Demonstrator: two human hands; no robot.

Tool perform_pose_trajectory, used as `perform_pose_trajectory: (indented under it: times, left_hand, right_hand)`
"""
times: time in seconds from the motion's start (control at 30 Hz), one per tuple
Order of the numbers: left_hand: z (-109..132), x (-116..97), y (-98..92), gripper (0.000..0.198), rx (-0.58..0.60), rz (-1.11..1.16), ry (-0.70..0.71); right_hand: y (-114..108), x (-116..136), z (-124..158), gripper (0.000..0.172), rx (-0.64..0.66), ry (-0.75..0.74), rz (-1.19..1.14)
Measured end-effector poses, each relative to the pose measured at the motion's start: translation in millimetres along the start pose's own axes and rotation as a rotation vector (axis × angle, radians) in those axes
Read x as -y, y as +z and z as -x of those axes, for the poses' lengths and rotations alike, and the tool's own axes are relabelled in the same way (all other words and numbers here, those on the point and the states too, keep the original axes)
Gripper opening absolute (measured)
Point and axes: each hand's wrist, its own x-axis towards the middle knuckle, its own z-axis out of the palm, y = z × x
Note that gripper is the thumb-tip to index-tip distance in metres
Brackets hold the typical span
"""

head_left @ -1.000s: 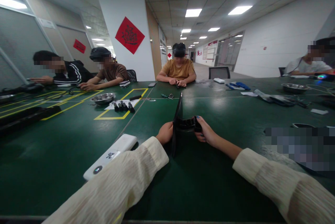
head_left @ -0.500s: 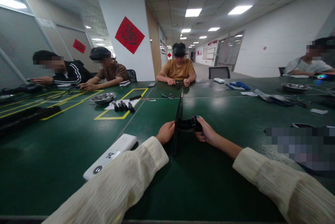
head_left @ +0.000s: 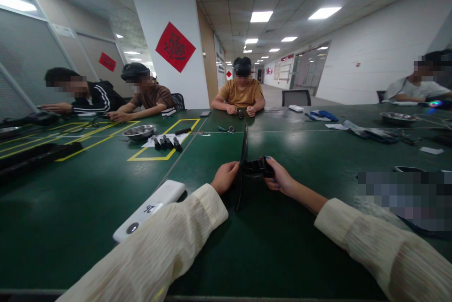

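Note:
A thin black panel (head_left: 241,189) stands nearly edge-on to me above the green table (head_left: 289,240). My left hand (head_left: 225,178) is closed at its left side, the fingertips hidden behind it. From the panel's right side juts a dark, blocky black piece (head_left: 254,167). My right hand (head_left: 280,177) grips the outer end of that piece, thumb on top and fingers curled below. Piece and panel meet, but I cannot tell whether they are joined. Beside my left forearm lies a white power bank (head_left: 150,210) marked 26.
Left of centre, several small black cylindrical parts (head_left: 167,142) sit on white paper near a metal bowl (head_left: 140,132). Pliers (head_left: 226,129) lie farther off. Cloth and bags (head_left: 370,131) are to the right. One co-worker (head_left: 240,92) sits opposite; others sit at both sides.
The panel has tilted and shifted very slightly to the right, and my left hand has moved with it. My right hand keeps its grip almost unmoved.

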Motion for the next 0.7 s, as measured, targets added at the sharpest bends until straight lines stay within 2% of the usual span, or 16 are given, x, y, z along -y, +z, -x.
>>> perform_pose_trajectory:
  times: [0.23, 0.33, 0.7]
  left_hand:
    - [-0.9, 3.2, -0.7, 0.038, 0.047, -0.013, -0.037]
    - [-1.5, 4.2, -1.7, 0.034, 0.051, -0.070, -0.001]
    - [-3.9, 7.5, 0.1, 0.028, -0.005, -0.077, 0.031]
  right_hand:
    - [0.3, -0.5, 0.2, 0.037, -0.006, -0.012, 0.008]
    - [0.1, -1.4, -1.0, 0.037, -0.020, -0.019, 0.004]
    - [-0.1, -0.4, 0.1, 0.038, 0.015, -0.039, -0.018]
